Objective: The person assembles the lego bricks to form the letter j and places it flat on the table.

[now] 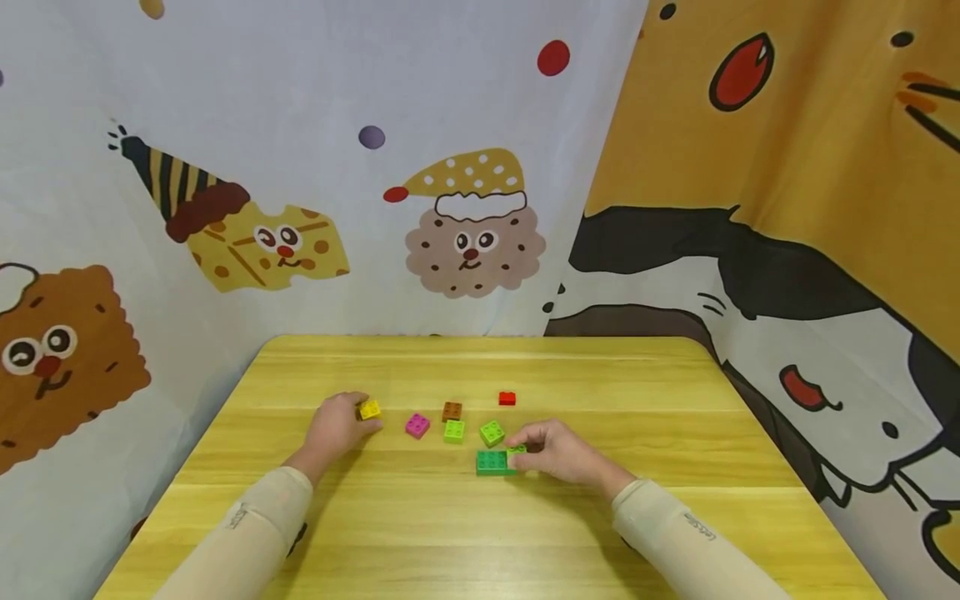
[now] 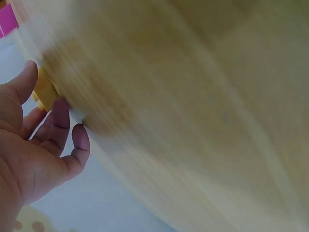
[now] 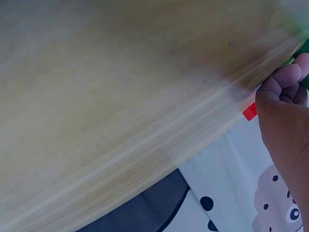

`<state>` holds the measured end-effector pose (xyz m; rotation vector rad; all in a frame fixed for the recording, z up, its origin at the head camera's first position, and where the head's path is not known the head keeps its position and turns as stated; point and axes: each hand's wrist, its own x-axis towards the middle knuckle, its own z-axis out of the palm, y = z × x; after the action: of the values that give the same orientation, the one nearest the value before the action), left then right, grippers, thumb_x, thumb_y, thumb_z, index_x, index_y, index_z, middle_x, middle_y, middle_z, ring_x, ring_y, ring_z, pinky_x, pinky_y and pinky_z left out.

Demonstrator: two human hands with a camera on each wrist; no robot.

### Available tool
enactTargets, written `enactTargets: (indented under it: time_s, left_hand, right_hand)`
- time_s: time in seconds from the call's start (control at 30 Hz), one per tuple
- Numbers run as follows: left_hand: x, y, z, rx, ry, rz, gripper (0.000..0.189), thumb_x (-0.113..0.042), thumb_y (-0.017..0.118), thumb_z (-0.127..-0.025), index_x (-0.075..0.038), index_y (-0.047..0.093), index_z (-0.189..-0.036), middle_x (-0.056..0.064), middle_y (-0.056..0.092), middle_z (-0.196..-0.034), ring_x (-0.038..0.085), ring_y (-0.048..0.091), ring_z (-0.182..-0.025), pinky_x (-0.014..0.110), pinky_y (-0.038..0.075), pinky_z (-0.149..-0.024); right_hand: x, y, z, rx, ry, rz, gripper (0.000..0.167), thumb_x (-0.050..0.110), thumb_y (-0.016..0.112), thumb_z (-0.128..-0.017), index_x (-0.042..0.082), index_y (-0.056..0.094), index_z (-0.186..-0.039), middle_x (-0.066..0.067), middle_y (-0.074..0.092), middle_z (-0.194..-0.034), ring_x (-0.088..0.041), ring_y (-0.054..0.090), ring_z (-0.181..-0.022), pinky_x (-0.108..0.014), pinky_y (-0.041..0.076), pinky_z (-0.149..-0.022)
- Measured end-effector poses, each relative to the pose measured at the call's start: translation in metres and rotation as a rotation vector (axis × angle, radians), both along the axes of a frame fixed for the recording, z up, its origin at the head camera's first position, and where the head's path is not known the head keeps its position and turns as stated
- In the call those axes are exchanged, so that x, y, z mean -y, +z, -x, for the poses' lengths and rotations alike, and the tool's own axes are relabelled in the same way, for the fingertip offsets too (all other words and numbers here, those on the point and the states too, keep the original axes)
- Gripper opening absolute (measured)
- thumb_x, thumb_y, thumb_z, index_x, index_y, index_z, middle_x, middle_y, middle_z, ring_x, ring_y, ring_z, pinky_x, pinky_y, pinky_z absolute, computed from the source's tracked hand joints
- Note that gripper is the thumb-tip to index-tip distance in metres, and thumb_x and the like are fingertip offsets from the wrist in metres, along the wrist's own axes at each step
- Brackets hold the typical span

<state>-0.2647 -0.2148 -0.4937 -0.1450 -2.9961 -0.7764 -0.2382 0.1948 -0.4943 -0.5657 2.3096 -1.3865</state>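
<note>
Your left grip [image 1: 336, 428] has the yellow brick [image 1: 371, 409] pinched between thumb and fingers, at the left end of the spread of bricks on the bench [image 1: 420, 533]. Your right grip [image 1: 561, 453] is closed round the small lime brick [image 1: 516, 450], which is at the right end of the longer dark green brick [image 1: 489, 464]; your fingers hide the joint, so you can't tell whether it is pressed fully home.

Expect these to be light, stiff and hard to break, most likely moulded plastic. The smooth walls may slide a little under dry fingertips, so take the yellow brick by two opposite sides, low down, and leave the studs and underside free. With the small lime brick, keep your pinch on its side walls and push straight down; a tilted push could skid the dark green brick along the bench, so steady its bare left end if you need to. The same side hold should suit the magenta brick [image 1: 417, 426], the brown brick [image 1: 452, 411] and the red brick [image 1: 507, 399] lying loose nearby.

As for writing, your right sleeve [image 1: 660, 521] carries dark lettering that looks like "Let's Slim", and your left sleeve [image 1: 258, 512] has a similar mark, too small to read surely. No brand can be made out on the bricks
</note>
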Motion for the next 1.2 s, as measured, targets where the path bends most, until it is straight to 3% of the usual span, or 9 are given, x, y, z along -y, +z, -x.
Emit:
enactTargets:
  time_s: [0.33,0.63,0.97,1.2]
  left_hand:
    - [-0.001,-0.004,0.002,0.006,0.020,0.020,0.054,-0.025,0.084,-0.094,0.005,0.067,-0.136,0.027,0.073,-0.130,0.040,0.073,-0.114,0.054,0.059,-0.099]
    - [-0.003,-0.003,-0.001,-0.002,0.003,0.033,0.047,-0.023,0.084,-0.094,0.003,0.071,-0.131,0.025,0.074,-0.130,0.043,0.071,-0.119,0.056,0.058,-0.102]
    - [-0.019,0.003,-0.017,0.028,-0.060,0.076,0.045,-0.027,0.084,-0.094,-0.002,0.072,-0.130,0.018,0.077,-0.123,0.030,0.074,-0.106,0.049,0.062,-0.091]
    - [-0.030,0.004,-0.033,0.000,-0.114,0.085,0.045,-0.026,0.087,-0.090,-0.002,0.074,-0.125,0.012,0.079,-0.114,0.016,0.069,-0.090,0.041,0.061,-0.082]
  right_hand:
    - [0.000,-0.001,0.000,0.009,0.003,0.012,0.033,0.022,0.081,-0.097,0.005,0.077,-0.125,-0.006,0.079,-0.108,-0.008,0.067,-0.085,-0.025,0.057,-0.069]
    - [0.000,0.001,-0.001,0.012,0.002,0.024,0.033,0.018,0.081,-0.097,0.002,0.076,-0.126,-0.011,0.079,-0.109,-0.009,0.065,-0.085,-0.024,0.055,-0.067]
    - [-0.001,0.000,0.001,0.009,-0.004,0.007,0.035,0.021,0.081,-0.097,0.004,0.076,-0.126,-0.006,0.078,-0.106,-0.008,0.062,-0.082,-0.023,0.054,-0.066]
    - [0.000,-0.002,0.001,0.019,-0.008,0.007,0.035,0.023,0.082,-0.096,0.006,0.077,-0.126,-0.004,0.077,-0.103,-0.010,0.059,-0.081,-0.023,0.052,-0.064]
